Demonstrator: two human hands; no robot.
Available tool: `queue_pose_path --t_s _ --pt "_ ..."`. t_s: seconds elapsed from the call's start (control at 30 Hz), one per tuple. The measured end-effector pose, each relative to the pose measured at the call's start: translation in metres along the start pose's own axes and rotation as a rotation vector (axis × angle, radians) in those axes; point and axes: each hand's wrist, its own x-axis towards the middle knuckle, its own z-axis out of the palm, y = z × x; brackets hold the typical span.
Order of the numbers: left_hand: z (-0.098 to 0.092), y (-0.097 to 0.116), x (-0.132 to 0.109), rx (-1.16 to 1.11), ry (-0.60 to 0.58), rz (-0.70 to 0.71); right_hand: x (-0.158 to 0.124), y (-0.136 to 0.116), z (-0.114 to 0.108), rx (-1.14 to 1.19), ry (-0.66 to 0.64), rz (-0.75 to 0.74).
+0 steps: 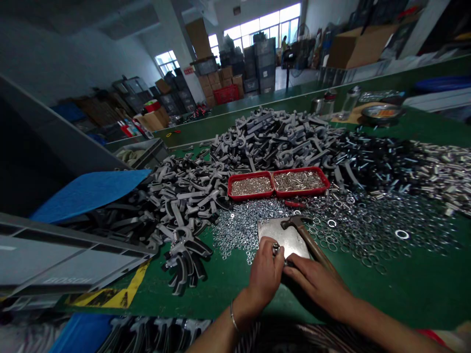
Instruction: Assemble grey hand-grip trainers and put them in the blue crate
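Note:
My left hand [265, 267] is closed around a small shiny metal part [275, 249], its round end showing by the thumb. My right hand [317, 280] meets it, thumb and fingers pinched on a small dark part [289, 264]; whether the two parts are joined is hidden. Both hands are over the near edge of a flat metal plate [274, 230]. A claw hammer [309, 240] lies across the plate's right side, its wooden handle running behind my right hand. Small rings and nuts [239, 225] are scattered beyond and left of the plate.
Two red trays [251, 197] of small metal pieces stand beyond the plate. Behind them rises a heap of grey clamp-like parts [272, 137]. Larger rings [368, 240] and metal sleeves [441, 171] spread to the right. A grey crate [73, 260] stands left, near several assembled clamps [186, 262].

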Motion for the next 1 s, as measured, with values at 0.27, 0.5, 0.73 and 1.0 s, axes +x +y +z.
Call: queue_pose_path --t_s 0.27,0.5,0.73,1.0 --pt "-0.007 -0.006 0.052 0.422 -0.382 0.266 -0.007 0.024 -0.025 -0.456 0.240 -0.031" --pt "0.021 -0.019 0.092 0.656 -0.524 0.550 -0.008 0.059 -0.045 -0.445 0.276 0.198" --pt "0.005 0.017 0.128 0.669 -0.338 0.492 0.008 0.055 -0.075 -0.053 0.339 0.177" --pt "0.025 0.024 0.254 0.922 -0.336 0.305 -0.114 0.081 -0.080 -0.170 0.437 0.332"
